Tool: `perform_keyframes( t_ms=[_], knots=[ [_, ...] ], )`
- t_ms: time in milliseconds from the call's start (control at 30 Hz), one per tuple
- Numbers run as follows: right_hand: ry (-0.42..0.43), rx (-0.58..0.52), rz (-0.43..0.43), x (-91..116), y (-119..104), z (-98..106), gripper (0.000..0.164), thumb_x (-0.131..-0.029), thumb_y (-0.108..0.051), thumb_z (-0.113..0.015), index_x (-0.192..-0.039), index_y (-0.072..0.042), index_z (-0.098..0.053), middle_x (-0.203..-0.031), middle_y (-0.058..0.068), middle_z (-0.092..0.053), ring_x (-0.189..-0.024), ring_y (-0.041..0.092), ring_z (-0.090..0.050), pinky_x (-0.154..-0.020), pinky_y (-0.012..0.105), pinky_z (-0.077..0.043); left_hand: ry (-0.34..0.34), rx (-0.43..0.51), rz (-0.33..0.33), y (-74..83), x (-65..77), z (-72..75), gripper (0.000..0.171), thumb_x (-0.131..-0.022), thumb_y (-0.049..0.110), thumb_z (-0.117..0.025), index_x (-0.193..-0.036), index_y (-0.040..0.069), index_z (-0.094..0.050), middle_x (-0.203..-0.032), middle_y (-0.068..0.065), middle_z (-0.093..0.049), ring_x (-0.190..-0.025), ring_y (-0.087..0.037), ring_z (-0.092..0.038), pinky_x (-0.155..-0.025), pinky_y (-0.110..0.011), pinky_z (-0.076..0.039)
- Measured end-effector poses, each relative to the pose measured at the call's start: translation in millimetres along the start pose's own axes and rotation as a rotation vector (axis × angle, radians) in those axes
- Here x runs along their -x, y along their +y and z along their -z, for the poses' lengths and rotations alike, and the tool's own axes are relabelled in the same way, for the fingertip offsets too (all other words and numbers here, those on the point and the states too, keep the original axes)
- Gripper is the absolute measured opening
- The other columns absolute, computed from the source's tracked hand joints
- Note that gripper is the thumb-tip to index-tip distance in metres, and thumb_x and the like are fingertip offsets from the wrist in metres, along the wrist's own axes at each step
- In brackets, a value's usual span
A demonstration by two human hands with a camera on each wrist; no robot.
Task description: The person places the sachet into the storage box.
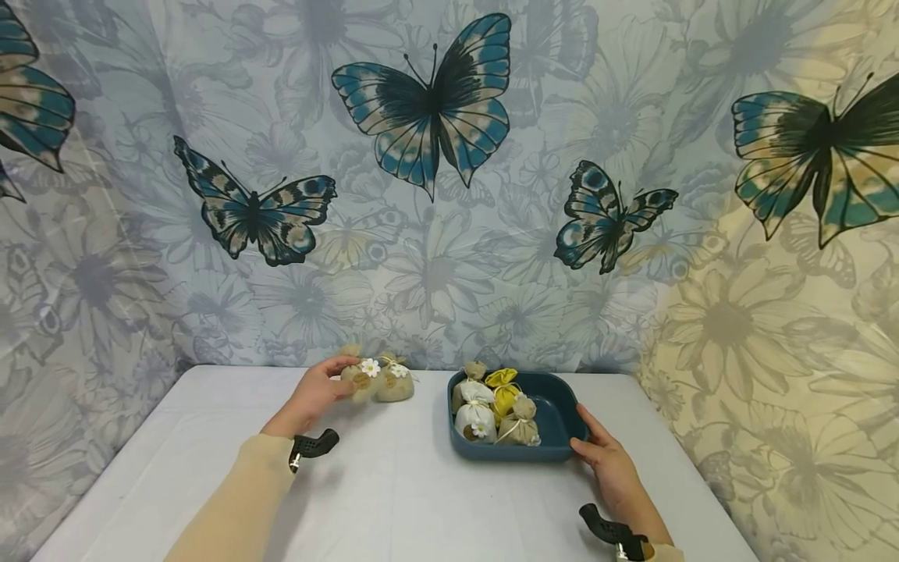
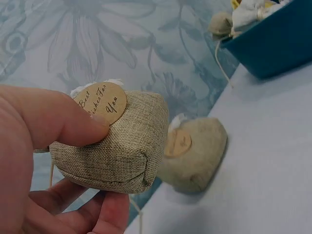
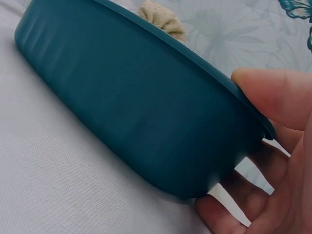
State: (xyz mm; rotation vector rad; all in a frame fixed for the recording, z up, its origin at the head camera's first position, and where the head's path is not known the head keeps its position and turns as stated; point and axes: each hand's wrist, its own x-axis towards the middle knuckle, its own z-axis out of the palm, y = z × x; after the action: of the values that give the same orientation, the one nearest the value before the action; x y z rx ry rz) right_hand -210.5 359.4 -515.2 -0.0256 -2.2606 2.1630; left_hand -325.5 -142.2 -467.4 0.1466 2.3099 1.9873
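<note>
My left hand (image 1: 312, 398) holds a beige burlap sachet (image 2: 122, 163) between thumb and fingers, the thumb over its round "Best Wishes For You" tag. White flowers decorate this small drawstring bag. Just beyond it, a second burlap sachet (image 1: 396, 385) sits on the table with a similar tag and flower. On the other side, my right hand (image 1: 612, 468) grips the right end of a dark teal bin (image 1: 516, 453), its thumb on the rim and fingers around the end wall. Inside, toward the left, are a white sachet (image 1: 475, 414), a yellow sachet (image 1: 503, 396) and a brown sachet (image 1: 518, 425).
A white cloth (image 1: 393, 499) covers the table. Right behind its far edge hangs a fabric backdrop (image 1: 435, 289) printed with butterflies and flowers, which also runs along both sides. Another brownish sachet (image 1: 474, 370) stands at the bin's back left corner.
</note>
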Motion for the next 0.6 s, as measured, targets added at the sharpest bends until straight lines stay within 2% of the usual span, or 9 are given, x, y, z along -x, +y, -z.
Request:
perform_keyframes(
  t_ms=[367, 500, 600],
  knots=[
    [0.003, -0.029, 0.009, 2, 0, 0, 0.07, -0.098, -0.003, -0.057, -0.159, -0.004, -0.021, -0.164, 0.013, -0.009, -0.148, 0.033, -0.002, -0.088, 0.014, -0.043, -0.09, 0.025, -0.081, 34.5, 0.7, -25.7, 0.05, -0.082, -0.003, -0.068, -0.131, 0.009, -0.064, -0.137, -0.02, -0.046, -0.111, -0.03, -0.055, -0.089, -0.043, -0.05],
    [0.013, -0.029, 0.012, 1, 0, 0, 0.07, -0.097, -0.003, -0.058, -0.158, -0.003, -0.023, -0.164, 0.012, -0.01, -0.148, 0.032, -0.001, -0.087, 0.015, -0.043, -0.126, 0.006, -0.092, 45.2, 3.9, -33.2, 0.05, -0.084, -0.001, -0.069, -0.132, 0.011, -0.064, -0.144, -0.019, -0.041, -0.127, -0.035, -0.044, -0.091, -0.045, -0.046],
    [0.015, -0.023, 0.014, 1, -1, -1, 0.069, -0.098, -0.003, -0.057, -0.158, -0.003, -0.023, -0.164, 0.012, -0.011, -0.148, 0.032, -0.001, -0.087, 0.014, -0.043, -0.135, 0.011, -0.102, 52.2, 7.3, -39.1, 0.049, -0.084, -0.001, -0.069, -0.131, 0.011, -0.065, -0.145, -0.02, -0.041, -0.129, -0.036, -0.041, -0.092, -0.045, -0.043]
  ],
)
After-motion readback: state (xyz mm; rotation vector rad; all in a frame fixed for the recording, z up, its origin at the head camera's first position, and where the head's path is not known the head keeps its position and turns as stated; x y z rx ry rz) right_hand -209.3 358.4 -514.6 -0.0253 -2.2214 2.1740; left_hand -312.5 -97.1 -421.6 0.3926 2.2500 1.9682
